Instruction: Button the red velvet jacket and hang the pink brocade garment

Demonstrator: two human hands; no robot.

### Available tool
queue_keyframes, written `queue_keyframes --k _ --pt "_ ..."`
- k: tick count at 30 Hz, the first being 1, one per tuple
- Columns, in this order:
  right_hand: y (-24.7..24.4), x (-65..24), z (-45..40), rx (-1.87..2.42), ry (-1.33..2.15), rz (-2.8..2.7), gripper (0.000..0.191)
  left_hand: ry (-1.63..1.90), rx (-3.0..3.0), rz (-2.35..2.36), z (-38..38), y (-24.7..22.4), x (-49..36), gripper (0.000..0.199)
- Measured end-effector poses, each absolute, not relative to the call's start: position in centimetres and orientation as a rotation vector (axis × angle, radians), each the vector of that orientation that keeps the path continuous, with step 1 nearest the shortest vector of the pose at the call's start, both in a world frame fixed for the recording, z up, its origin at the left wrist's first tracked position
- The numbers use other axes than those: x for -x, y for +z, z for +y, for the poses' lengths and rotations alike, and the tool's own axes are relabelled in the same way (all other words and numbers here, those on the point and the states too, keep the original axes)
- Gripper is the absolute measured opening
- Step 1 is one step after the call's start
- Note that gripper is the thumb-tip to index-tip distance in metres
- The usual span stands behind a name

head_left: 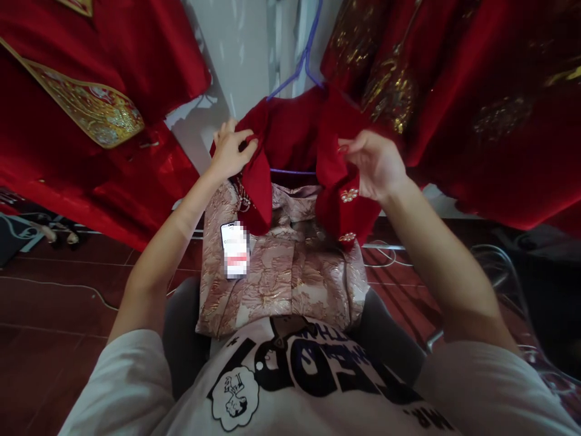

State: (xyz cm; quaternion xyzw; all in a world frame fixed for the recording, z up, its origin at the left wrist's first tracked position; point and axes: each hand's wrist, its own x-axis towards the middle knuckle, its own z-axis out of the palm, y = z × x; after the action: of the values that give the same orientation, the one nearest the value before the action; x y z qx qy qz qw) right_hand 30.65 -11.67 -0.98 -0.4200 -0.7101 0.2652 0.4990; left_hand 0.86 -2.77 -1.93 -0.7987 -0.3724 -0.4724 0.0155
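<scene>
Red jacket (295, 130), one: plain deep-red cloth, front open, pearl-like clasps (349, 195), two visible on side by right hand. Held in front of person, lower part over brocade cloth (290, 272), pinkish-gold, across lap. Purple hanger (297, 71), one, inside jacket. Hands, two: left hand (231, 148) pinching one front edge, right hand (374, 160) pinching other, slightly blurred. Phone (235, 250), one, lit, on brocade cloth.

I count two hands, left (231, 150) and right (380, 162), one purple hanger (293, 172), one red garment (295, 136) on it, one brocade garment (293, 272), one phone (234, 251), and two pearly ornaments (349, 195) down the garment's right-hand side.
</scene>
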Motion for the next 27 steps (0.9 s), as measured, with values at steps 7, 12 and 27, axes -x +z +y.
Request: queue_keyframes --k 7,12,27 --pt "-3.1 -31.6 -10.8 1.135 0.434 -1.729 0.050 -1.544 2.345 -1.168 -5.9 -2.9 -1.4 0.025" --pt "-4.3 -29.1 -9.7 1.041 0.423 -1.756 0.055 -1.491 2.539 -1.196 -6.8 -3.8 -4.0 0.016" --pt "-6.3 -24.0 -13.4 0.819 0.723 -1.680 0.064 -1.837 2.676 -1.294 -9.8 -7.3 -6.8 0.034"
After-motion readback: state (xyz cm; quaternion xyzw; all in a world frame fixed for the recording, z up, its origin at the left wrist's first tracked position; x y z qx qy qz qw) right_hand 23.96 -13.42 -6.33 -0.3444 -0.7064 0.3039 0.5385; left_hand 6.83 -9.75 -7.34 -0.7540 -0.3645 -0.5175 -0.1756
